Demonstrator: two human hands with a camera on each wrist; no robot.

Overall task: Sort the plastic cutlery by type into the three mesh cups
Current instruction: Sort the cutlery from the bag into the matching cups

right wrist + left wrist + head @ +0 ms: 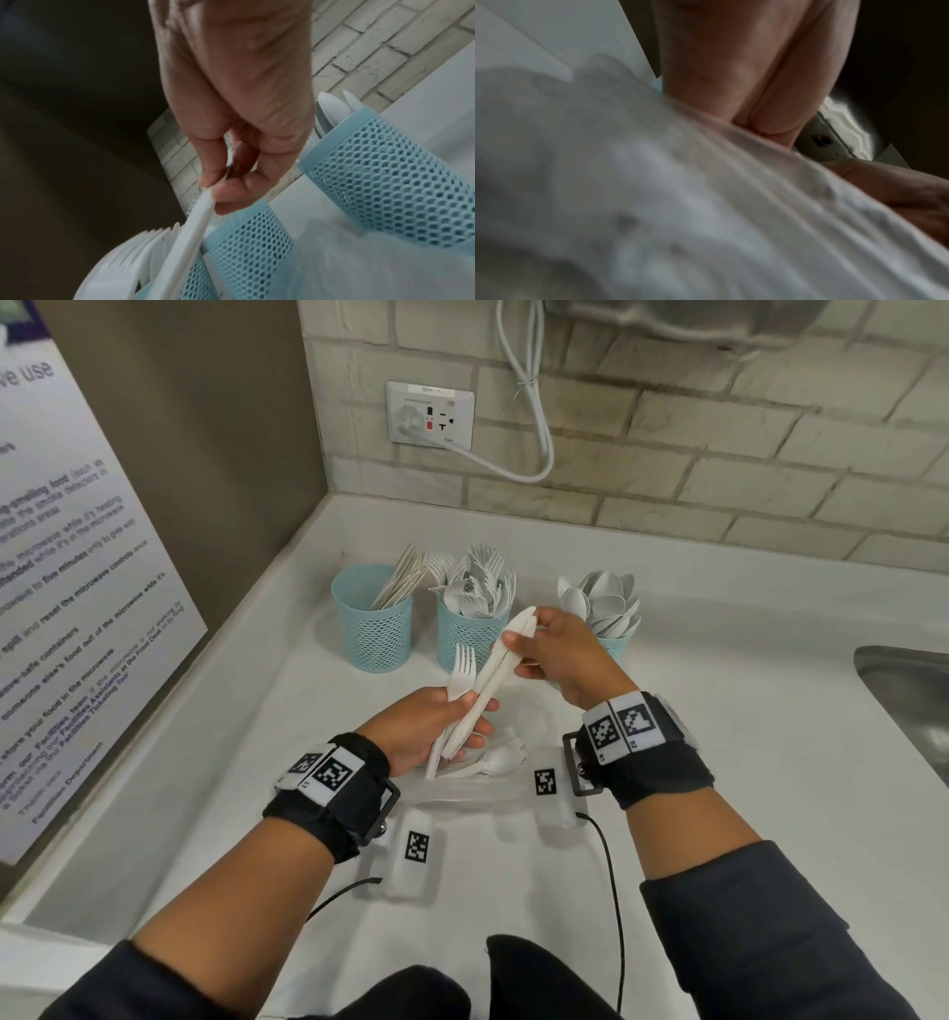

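While a fork (458, 677) and the lower ends of two knives (495, 670) are gripped in the left hand (429, 726), the knives' upper ends are pinched by the right hand (562, 654), just in front of the three mesh cups (377, 629). More cutlery (493, 760) is left lying on the surface (719, 762) underneath.

Three mesh cups in row at counter (719, 711) back: knives cup (372, 629) left, forks cup (470, 636) middle, spoons cup (613, 644) right. Loose spoons (495, 760) before them. Sink (909, 706) far right.
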